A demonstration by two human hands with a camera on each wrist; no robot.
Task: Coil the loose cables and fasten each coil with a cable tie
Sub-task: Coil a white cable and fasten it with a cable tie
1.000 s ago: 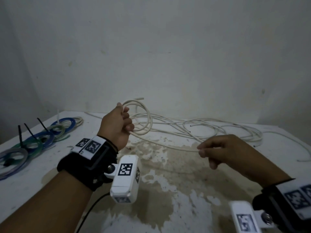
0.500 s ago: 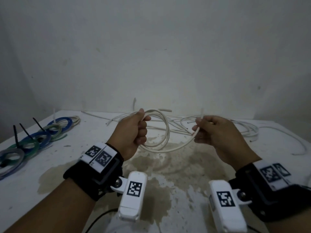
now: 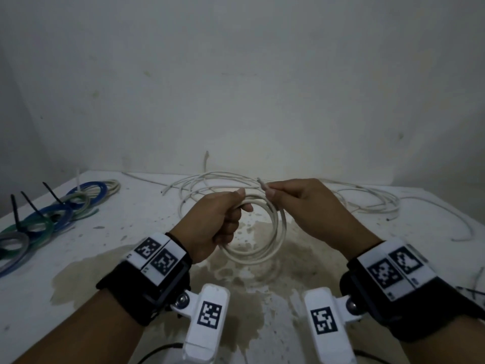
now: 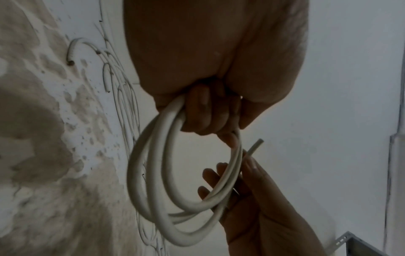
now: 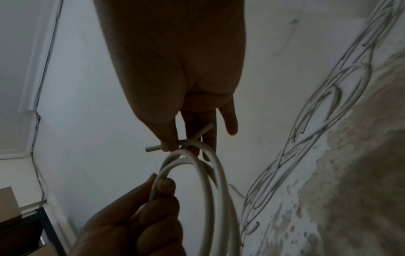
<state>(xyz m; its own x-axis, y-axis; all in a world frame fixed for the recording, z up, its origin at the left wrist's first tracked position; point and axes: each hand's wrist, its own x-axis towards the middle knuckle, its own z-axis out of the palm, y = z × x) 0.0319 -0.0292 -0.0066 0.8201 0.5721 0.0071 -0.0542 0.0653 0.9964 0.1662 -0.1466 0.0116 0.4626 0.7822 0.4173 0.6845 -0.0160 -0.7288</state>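
A white cable coil of about three loops hangs above the stained table. My left hand grips the coil's top in a fist, with the loops dropping below its curled fingers. My right hand pinches the cable's free end between thumb and fingers at the coil's upper right. The right wrist view has the short end stub poking out past the thumb, and the coil held by the left hand below. Several loose white cables lie tangled behind both hands.
Finished blue, green and grey coils with upright black cable ties lie at the table's left. The table meets the wall along the back. A loose cable end trails near the right edge.
Both hands came together at the table's middle. The right hand carried the cable's tail to the left hand, adding a loop, and now pinches the very end beside the coil.
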